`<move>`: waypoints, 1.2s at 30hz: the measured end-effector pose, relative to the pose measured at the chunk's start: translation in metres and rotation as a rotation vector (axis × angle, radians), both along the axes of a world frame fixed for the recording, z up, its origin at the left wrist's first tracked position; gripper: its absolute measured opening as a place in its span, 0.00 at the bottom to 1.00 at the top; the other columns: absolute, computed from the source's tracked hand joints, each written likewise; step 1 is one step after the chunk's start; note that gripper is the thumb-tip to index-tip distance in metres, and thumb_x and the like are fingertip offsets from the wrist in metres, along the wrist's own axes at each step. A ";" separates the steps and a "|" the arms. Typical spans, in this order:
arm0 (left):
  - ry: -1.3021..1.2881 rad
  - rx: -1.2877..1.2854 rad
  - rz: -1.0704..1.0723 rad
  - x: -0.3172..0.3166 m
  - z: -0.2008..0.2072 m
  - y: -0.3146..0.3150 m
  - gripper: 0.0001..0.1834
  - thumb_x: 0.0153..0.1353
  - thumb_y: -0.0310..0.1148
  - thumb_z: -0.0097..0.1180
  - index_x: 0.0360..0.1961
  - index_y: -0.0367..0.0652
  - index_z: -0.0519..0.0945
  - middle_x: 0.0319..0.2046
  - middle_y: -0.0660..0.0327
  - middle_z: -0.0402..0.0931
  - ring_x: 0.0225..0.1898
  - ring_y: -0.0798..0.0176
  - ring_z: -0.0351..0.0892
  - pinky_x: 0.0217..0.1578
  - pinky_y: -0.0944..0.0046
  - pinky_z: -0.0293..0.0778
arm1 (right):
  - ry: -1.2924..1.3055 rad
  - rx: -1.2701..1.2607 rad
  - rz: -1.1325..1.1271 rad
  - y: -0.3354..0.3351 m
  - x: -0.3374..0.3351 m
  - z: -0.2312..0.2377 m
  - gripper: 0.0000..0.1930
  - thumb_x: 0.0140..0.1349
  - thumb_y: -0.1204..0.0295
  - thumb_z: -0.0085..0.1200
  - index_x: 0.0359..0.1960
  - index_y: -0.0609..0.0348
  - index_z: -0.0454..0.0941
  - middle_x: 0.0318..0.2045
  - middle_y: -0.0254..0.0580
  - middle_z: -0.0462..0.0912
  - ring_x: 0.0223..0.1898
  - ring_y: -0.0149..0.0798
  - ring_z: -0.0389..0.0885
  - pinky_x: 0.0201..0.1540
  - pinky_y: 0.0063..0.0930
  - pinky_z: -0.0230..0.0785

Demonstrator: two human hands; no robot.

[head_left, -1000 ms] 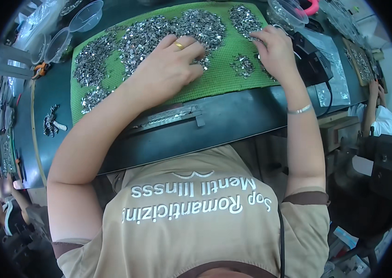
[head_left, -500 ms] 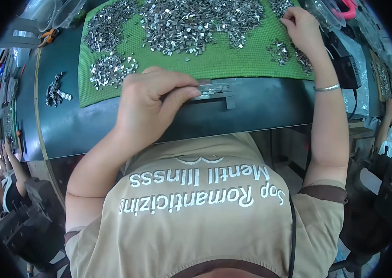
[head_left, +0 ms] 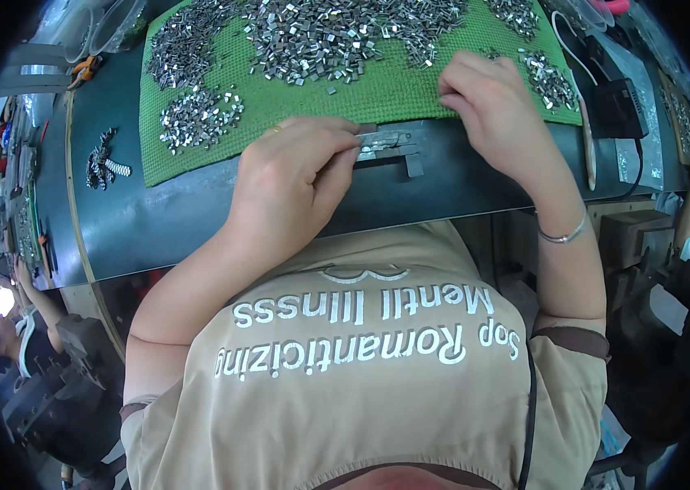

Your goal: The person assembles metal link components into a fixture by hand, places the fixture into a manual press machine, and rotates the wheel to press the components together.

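Note:
My left hand [head_left: 292, 175] is closed at the left end of a small flat metal fixture [head_left: 390, 145], thumb and fingers pinched on it. Narrow shiny pieces lie along the fixture, and a short metal tab juts from it toward me. Its left end is covered by my fingers. My right hand [head_left: 488, 114] hovers over the mat's near edge, right of the fixture and apart from it. Its thumb and fingers are pinched; anything between them is too small or hidden to name.
A green textured mat [head_left: 394, 102] carries a big heap of small metal pieces [head_left: 312, 41] and several smaller piles. On the dark table, a braided cord or chain [head_left: 102, 162] lies left; a black power adapter [head_left: 621, 106] with cable sits right. Co-workers sit at both sides.
My right hand has come from the pile at the far right toward the fixture, its fingers still pinched. My left hand stays at the fixture, its fingers slightly shifted.

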State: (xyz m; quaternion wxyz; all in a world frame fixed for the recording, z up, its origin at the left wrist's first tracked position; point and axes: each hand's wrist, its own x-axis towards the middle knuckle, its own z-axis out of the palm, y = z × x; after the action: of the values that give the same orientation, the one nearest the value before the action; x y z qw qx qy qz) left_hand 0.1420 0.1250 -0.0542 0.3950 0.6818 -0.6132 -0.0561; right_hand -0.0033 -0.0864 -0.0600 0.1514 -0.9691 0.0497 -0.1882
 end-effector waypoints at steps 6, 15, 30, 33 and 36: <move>-0.191 -0.050 0.007 0.000 -0.007 0.004 0.08 0.50 0.21 0.62 0.34 0.38 0.81 0.38 0.56 0.83 0.37 0.52 0.83 0.38 0.58 0.77 | -0.110 -0.071 -0.189 0.017 0.007 -0.015 0.02 0.54 0.78 0.53 0.25 0.59 0.76 0.28 0.40 0.75 0.34 0.47 0.76 0.41 0.40 0.60; -0.358 0.135 0.034 0.067 0.026 0.008 0.18 0.59 0.32 0.61 0.51 0.41 0.80 0.56 0.52 0.77 0.59 0.49 0.74 0.59 0.54 0.67 | -0.030 0.035 -0.250 0.007 -0.003 -0.012 0.02 0.54 0.75 0.60 0.29 0.59 0.82 0.30 0.40 0.76 0.35 0.47 0.77 0.39 0.40 0.63; -0.585 0.435 0.506 0.200 0.007 -0.013 0.12 0.62 0.35 0.58 0.44 0.45 0.84 0.38 0.48 0.82 0.44 0.44 0.81 0.44 0.50 0.76 | -0.198 0.484 0.034 0.065 0.002 0.002 0.04 0.56 0.86 0.56 0.32 0.68 0.76 0.35 0.47 0.78 0.31 0.43 0.79 0.34 0.28 0.71; -0.561 0.327 0.436 0.208 0.005 -0.011 0.10 0.62 0.33 0.57 0.41 0.44 0.85 0.37 0.48 0.82 0.41 0.44 0.81 0.43 0.51 0.76 | -0.195 0.484 0.043 0.068 0.004 0.001 0.04 0.55 0.86 0.56 0.32 0.68 0.76 0.35 0.47 0.78 0.31 0.43 0.79 0.34 0.29 0.71; -0.567 0.233 0.388 0.208 0.006 -0.009 0.09 0.62 0.31 0.57 0.41 0.42 0.85 0.35 0.48 0.82 0.39 0.44 0.82 0.42 0.51 0.76 | -0.185 0.395 0.050 0.070 0.006 -0.001 0.05 0.54 0.86 0.56 0.32 0.68 0.76 0.35 0.47 0.78 0.30 0.45 0.79 0.33 0.30 0.72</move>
State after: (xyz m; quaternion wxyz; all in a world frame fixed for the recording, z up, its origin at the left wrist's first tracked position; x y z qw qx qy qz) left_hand 0.3501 0.1156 -0.0485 0.1323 0.8142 -0.5471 0.1420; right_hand 0.0027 -0.0167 -0.0608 0.3470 -0.9001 0.0475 -0.2591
